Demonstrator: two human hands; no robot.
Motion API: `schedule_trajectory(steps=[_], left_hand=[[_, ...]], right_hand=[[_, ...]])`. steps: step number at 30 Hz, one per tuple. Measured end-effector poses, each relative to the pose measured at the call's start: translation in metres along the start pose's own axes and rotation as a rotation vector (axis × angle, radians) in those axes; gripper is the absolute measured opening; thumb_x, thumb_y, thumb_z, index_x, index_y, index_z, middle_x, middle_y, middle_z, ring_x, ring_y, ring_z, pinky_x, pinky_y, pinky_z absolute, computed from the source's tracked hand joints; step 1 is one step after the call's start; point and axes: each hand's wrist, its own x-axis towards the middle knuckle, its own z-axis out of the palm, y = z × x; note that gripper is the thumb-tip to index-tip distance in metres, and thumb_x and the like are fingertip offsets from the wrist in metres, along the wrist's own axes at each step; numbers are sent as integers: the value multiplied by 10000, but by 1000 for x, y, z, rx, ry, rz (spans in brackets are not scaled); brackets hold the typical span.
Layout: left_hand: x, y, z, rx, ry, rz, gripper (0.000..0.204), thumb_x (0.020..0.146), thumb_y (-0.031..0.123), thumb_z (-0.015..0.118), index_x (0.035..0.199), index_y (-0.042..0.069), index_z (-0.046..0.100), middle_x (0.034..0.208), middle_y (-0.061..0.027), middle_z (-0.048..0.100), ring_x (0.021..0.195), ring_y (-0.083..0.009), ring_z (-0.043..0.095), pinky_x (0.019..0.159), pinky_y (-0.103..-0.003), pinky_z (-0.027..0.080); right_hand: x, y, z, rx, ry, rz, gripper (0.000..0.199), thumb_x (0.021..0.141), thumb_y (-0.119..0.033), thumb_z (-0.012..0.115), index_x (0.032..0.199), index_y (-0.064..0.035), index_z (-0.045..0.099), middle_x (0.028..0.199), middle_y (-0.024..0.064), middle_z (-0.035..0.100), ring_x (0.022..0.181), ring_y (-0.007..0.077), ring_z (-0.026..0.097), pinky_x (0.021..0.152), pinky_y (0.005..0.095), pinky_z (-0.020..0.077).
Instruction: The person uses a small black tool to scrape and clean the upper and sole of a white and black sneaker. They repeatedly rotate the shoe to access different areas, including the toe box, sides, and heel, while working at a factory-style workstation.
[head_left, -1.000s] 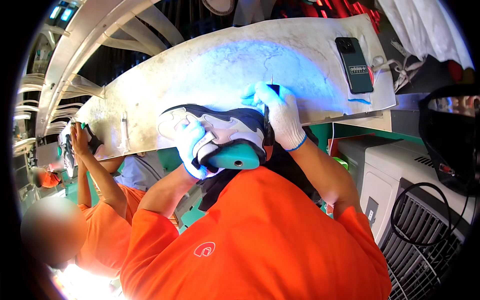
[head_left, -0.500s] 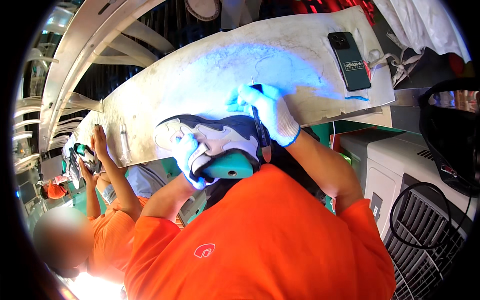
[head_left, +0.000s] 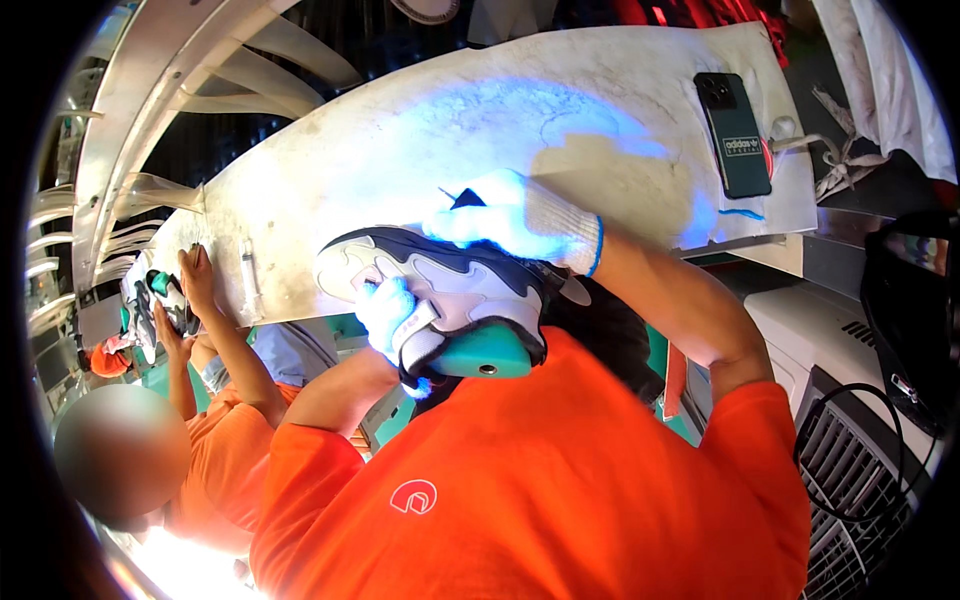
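A white, grey and dark navy sneaker (head_left: 478, 270) is held on its side against the front edge of the worktable, with a teal shoe last (head_left: 487, 352) filling its opening. My left hand (head_left: 388, 315), in a white glove, is closed around the shoe by its pull strap. Over the shoe's dark sole edge is my right hand (head_left: 500, 215), gloved too. Its fingers are wrapped round a slim dark-handled tool (head_left: 467, 200), whose thin tip sticks out on the left. A flat rounded end shows below the hand. Whether the tool touches the shoe I cannot tell.
Bluish light falls on the pale worktable (head_left: 420, 120). A dark phone (head_left: 735, 135) lies at the right, a syringe (head_left: 249, 268) at the left. Nearby on the left, a co-worker (head_left: 235, 420) handles another shoe (head_left: 170, 300). A grey machine (head_left: 780, 325) stands right.
My right hand has turned and moved left over the shoe, tilting the tool from nearly upright to slanting. The shoe has shifted slightly right and down in view.
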Motion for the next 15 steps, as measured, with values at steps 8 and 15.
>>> schedule_trajectory(steps=[8,15], left_hand=[[-17,-2,1,-5,55,30,667,665,475,893,1105,-12,775,1095,-215,713,974,-424,725,790,-550,532],[-17,0,1,30,173,127,677,656,472,900,1104,-21,776,1122,-221,713,999,-428,731,795,-557,543]], right_hand=[[27,-23,12,-523,-195,44,446,1027,-341,794,1214,62,763,982,165,795,893,177,695,831,371,576],[37,-32,18,-628,-180,-68,508,1024,-401,754,1265,46,785,1081,274,812,910,320,751,860,457,582]])
